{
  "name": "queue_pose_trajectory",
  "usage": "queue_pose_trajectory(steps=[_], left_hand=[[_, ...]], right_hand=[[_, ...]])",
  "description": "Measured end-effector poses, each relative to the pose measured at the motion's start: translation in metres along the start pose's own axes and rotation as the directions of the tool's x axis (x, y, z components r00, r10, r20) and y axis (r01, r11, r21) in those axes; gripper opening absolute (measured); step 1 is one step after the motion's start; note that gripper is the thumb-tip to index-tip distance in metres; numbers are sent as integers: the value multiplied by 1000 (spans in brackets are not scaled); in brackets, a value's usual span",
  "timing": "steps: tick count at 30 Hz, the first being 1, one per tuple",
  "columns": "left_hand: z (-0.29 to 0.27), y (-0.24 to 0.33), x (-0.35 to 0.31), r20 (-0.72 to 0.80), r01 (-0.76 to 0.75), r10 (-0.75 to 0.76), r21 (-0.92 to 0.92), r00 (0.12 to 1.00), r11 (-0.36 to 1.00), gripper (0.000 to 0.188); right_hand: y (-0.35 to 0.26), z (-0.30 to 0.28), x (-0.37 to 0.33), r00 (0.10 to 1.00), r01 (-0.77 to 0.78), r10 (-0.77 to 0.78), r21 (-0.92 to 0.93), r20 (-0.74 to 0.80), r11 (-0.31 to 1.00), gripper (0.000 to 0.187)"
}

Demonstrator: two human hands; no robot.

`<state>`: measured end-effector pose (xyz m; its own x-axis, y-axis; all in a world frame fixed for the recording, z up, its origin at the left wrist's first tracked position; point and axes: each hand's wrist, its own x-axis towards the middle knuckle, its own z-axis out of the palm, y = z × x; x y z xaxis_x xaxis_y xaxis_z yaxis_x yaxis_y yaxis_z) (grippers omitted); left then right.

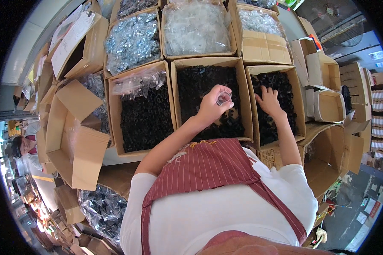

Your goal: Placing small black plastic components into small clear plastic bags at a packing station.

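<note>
My left hand is closed round a small clear plastic cup, its round mouth facing up. It hovers over the middle cardboard box, which holds many small black parts; bare cardboard shows through low in that box. To the right, my right hand dips into another cardboard box of small black ring-like parts. Its fingers are apart, with the tips among the parts; no held piece shows.
Left of the middle box stands a box of black parts with clear bags on top. Behind are boxes of bagged metal parts and clear bags. An open-flapped carton flanks the left; small cartons flank the right.
</note>
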<state>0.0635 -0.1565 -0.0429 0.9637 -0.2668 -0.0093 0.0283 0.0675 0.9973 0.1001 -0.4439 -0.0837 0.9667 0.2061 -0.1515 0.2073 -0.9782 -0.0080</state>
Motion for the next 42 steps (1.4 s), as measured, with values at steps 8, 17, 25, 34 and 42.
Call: queue_pose_trajectory(steps=[8,17,25,34,42], left_hand=[[4,2,-5,72,79,-80,16,994,997,27],[2,9,-3,105,68,-70,24,992,997,27],[0,9,0,-19,-66,68,96,997,993,26],[1,4,-2,74,-40,37,51,997,998,26],[5,18,-6,191,-11,-2,69,982,998,29]], right_hand=[[6,-7,-29,963,97,-189,402,194,911,44],[-1,-13,-55,995,-101,60,786,81,610,33],[19,-65,-50,869,-324,93,702,485,-634,44],[-42,-109,-56,947,-319,-206,642,246,-697,40],[-90,-127,-50,918,-398,-239,726,318,-561,30]])
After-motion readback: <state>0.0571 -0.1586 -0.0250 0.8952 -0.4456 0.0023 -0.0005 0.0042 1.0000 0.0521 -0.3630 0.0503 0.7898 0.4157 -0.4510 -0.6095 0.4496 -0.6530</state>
